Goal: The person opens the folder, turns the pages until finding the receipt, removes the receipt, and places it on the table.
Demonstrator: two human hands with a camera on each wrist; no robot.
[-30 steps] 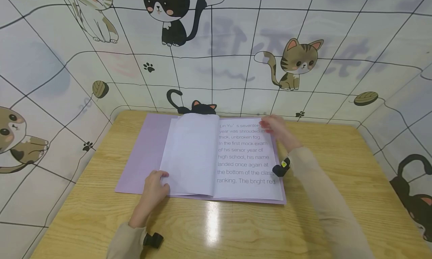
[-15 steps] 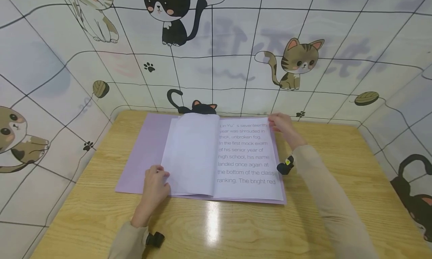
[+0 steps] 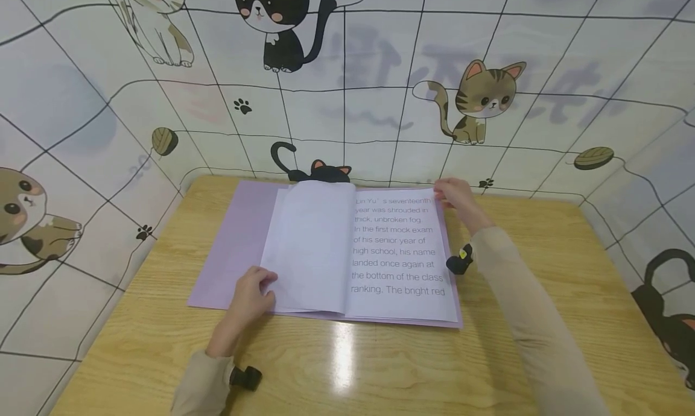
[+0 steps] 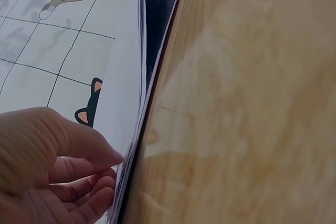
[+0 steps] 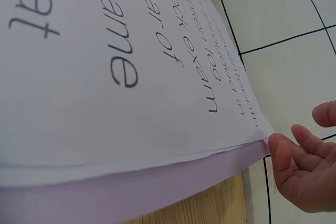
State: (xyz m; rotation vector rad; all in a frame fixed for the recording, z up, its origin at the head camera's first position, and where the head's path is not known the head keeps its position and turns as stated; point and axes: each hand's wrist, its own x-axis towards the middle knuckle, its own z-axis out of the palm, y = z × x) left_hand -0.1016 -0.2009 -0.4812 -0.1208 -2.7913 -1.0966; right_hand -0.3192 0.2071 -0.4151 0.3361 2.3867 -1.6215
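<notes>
A booklet with a purple cover (image 3: 225, 247) lies open on the table. Its left page (image 3: 309, 247) is blank, and large printed text fills the right page (image 3: 399, 307). My left hand (image 3: 251, 295) rests at the lower left edge of the blank page, fingers loosely bent; in the left wrist view, the thumb (image 4: 107, 153) touches the edge of the sheets. At the upper right corner of the printed page is my right hand (image 3: 455, 195). One fingertip (image 5: 275, 142) touches that corner in the right wrist view, while the thumb stays apart from it.
The wooden table (image 3: 402, 368) extends in front of the booklet and to both sides. Behind it rises a wall (image 3: 374, 114) covered with cartoon cats and grid lines. Each wrist carries a small black device (image 3: 245, 378).
My right hand has slid right, off the first line of text to the page's corner. My left hand has shifted only slightly at the page edge. The booklet lies as before.
</notes>
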